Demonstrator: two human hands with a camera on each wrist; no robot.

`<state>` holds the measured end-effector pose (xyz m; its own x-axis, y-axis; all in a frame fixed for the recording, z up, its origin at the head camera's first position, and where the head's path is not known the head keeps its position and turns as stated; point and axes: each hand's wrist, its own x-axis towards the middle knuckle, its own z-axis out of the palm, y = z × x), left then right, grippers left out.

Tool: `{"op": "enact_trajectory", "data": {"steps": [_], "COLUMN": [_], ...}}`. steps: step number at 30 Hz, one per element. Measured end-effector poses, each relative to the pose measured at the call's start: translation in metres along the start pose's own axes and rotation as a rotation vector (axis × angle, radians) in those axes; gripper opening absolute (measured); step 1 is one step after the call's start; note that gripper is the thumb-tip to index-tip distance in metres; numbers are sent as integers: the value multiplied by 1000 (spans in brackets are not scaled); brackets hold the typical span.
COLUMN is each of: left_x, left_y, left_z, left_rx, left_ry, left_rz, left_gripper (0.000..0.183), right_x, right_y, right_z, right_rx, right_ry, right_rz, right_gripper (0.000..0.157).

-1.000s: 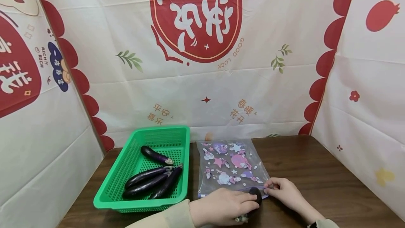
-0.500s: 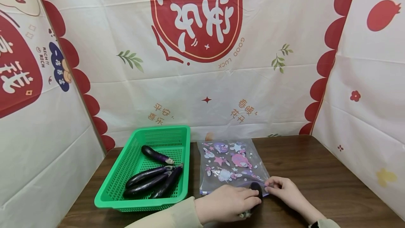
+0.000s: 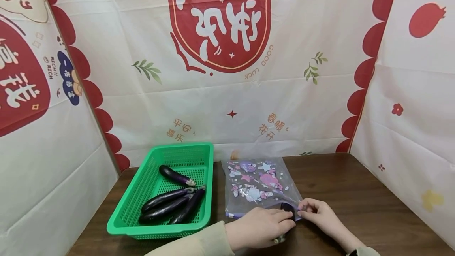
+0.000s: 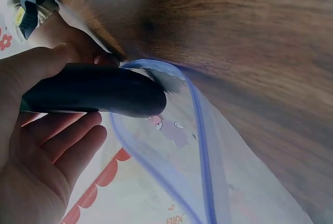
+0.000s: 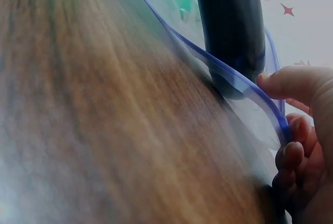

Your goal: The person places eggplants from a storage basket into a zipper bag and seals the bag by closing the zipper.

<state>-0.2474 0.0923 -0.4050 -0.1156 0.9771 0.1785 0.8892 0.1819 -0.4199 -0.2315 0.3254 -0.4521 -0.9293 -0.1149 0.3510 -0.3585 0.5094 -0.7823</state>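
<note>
My left hand (image 3: 261, 227) grips a dark purple eggplant (image 4: 93, 89), thumb on one side and fingers on the other. The eggplant's rounded end lies inside the mouth of a clear zip bag (image 3: 254, 187) printed with pink and purple cartoon figures and stars. With my right hand (image 3: 321, 217) I pinch the right corner of the bag's purple-edged opening, which stands apart in both wrist views. In the head view, the left hand covers most of the eggplant; its stem end shows below the fingers.
A green plastic basket (image 3: 156, 230) stands to the left on the brown wooden table (image 3: 330, 181). Several eggplants (image 3: 165, 208) lie in it. Printed cloth walls (image 3: 199, 110) enclose the back and both sides.
My left hand has moved slightly right and forward, taking the eggplant's end from in front of the bag into its mouth. My right hand keeps pinching the bag's corner.
</note>
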Motion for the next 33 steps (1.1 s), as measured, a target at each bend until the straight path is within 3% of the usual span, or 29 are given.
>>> {"op": "enact_trajectory", "data": {"steps": [5, 10, 16, 23, 33], "left_x": [8, 11, 14, 5, 3], "left_y": [0, 2, -3, 5, 15], "left_z": [4, 8, 13, 14, 10], "left_rx": [57, 55, 66, -12, -82], "left_ry": [31, 37, 90, 55, -70], "left_rz": [-22, -33, -96, -136, -172], "left_gripper": [45, 44, 46, 54, 67], "right_x": [3, 2, 8, 2, -4], "right_y": [-3, -1, -2, 0, 1], "right_z": [-3, -4, -3, 3, 2], "right_rx": [-3, 31, 63, 74, 51], "right_ry": [34, -10, 11, -49, -46], "right_rz": [-2, -19, -5, 24, 18], "right_gripper": [10, 9, 9, 9, 9]}}
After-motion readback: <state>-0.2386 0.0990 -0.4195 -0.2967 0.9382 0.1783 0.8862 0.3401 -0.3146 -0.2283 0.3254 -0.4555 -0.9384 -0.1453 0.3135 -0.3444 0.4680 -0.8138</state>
